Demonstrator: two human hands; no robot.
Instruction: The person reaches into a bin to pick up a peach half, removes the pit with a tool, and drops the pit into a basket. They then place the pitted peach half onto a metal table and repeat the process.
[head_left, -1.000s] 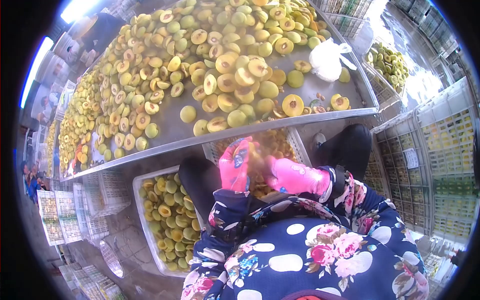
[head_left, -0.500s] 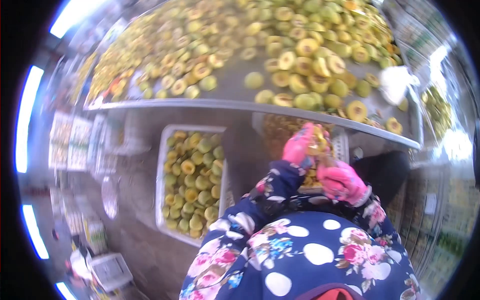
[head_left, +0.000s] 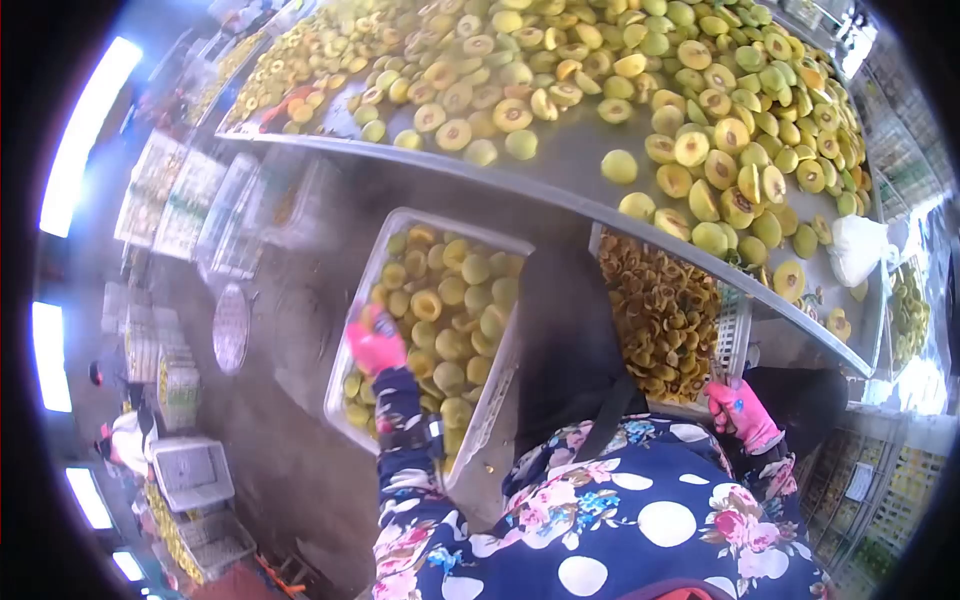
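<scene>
Head view, one frame, as I logged it from the remote station.

Left hand [head_left: 375, 343]: pink glove, floral sleeve; it hovered over the near left edge of a white crate [head_left: 452, 228] filled with halved yellow-green fruit [head_left: 450, 310]. The glove was blurred, so I could not tell how far its grip was open or whether it held a piece.

Right hand [head_left: 740, 410]: pink glove; its grip was curled at the near right corner of a perforated crate [head_left: 733, 330] holding darker orange pits and pulp [head_left: 660, 315]. Whether it clasped the rim I could not tell.

Counter [head_left: 570, 165]: a metal top above both crates, heaped with halved fruit [head_left: 700, 150]; a white plastic bag [head_left: 858, 250] lay at its right end.

Far left: stacked crates [head_left: 170, 200] on the floor.
</scene>
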